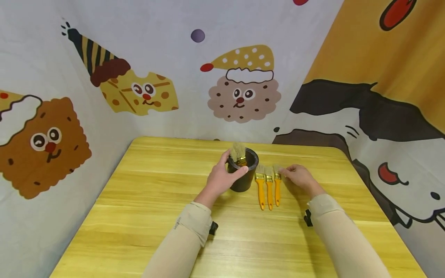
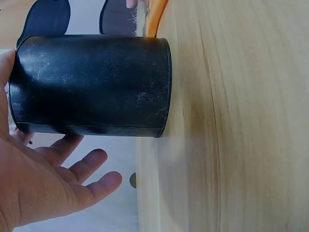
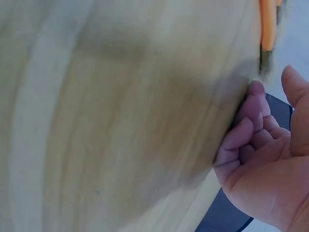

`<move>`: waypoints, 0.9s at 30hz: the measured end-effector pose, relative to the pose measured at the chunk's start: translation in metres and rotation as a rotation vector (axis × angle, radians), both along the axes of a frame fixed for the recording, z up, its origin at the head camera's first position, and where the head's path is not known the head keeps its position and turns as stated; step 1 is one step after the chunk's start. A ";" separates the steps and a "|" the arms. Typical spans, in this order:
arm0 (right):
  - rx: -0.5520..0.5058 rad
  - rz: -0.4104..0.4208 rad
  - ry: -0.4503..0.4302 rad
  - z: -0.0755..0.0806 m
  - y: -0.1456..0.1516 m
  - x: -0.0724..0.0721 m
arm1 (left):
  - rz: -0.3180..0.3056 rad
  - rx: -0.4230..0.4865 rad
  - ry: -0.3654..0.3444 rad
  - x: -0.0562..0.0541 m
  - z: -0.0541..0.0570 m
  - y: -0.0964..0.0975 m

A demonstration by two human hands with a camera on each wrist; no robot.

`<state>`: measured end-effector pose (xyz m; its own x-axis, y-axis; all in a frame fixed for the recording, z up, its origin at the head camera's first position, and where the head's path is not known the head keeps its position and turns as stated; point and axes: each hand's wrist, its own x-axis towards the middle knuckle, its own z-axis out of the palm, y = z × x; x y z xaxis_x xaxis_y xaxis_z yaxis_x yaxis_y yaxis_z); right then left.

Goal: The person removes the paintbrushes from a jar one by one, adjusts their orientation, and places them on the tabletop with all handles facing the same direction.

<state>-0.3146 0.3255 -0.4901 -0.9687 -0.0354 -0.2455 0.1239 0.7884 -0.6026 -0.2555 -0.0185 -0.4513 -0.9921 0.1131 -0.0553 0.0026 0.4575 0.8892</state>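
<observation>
My left hand (image 1: 222, 177) holds a black cylindrical cup (image 1: 242, 182) at its rim, the thumb over the near side and the fingers around the far left side. Bristles and an orange handle of a paintbrush (image 1: 238, 152) show in the cup; its lower part is hidden. Right of the cup, three paintbrushes lie side by side on the table: a wide left brush (image 1: 261, 193), a middle brush (image 1: 269, 193) and a right brush (image 1: 277, 193). My right hand (image 1: 299, 177) is at the right brush's bristles, thumb and forefinger apart in the right wrist view.
All this is on a wood-grain table (image 1: 139, 216), with the cup towards its back edge. A white cloth (image 1: 167, 38) with cartoon prints hangs behind and at the sides. A dark wrist device (image 1: 213, 228) shows by the left sleeve, another (image 1: 308, 218) by the right.
</observation>
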 end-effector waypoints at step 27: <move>-0.161 0.214 0.356 0.071 -0.114 0.007 | 0.004 0.006 -0.013 -0.004 -0.003 0.003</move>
